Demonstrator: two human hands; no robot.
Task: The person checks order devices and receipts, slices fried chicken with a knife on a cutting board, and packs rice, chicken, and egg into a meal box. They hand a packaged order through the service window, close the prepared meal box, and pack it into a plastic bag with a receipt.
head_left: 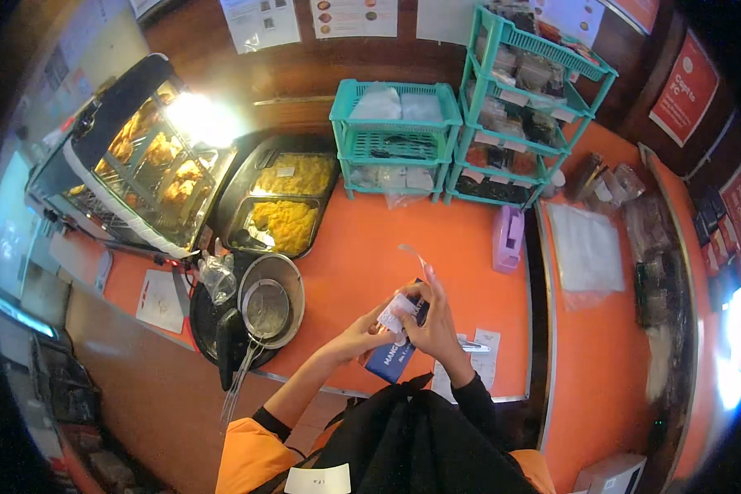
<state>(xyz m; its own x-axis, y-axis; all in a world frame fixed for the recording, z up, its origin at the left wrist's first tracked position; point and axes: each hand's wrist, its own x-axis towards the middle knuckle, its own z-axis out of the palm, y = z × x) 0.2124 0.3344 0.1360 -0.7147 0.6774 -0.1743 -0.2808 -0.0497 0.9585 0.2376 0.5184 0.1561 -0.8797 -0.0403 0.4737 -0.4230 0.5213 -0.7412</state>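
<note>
A blue box with an orange side (389, 362) stands at the orange counter's front edge, before my body. My left hand (358, 336) is closed on its left side, fingers by a small white printed slip (395, 313). My right hand (433, 328) presses its thumb on this slip against the box, its index finger raised. Near that fingertip sticks out a thin clear strip (410, 251), which looks like tape. My fingers partly hide the slip and the box top. Beside my right wrist, a pen (473, 346) lies on paper receipts (486, 359).
Left are a lit glass warmer with fried food (160, 160), trays of yellow food (284, 226), and a metal bowl with a strainer (292, 284). Behind stand green plastic racks (395, 123) and a purple tape dispenser (509, 239). Clear bags (586, 247) lie on the right counter.
</note>
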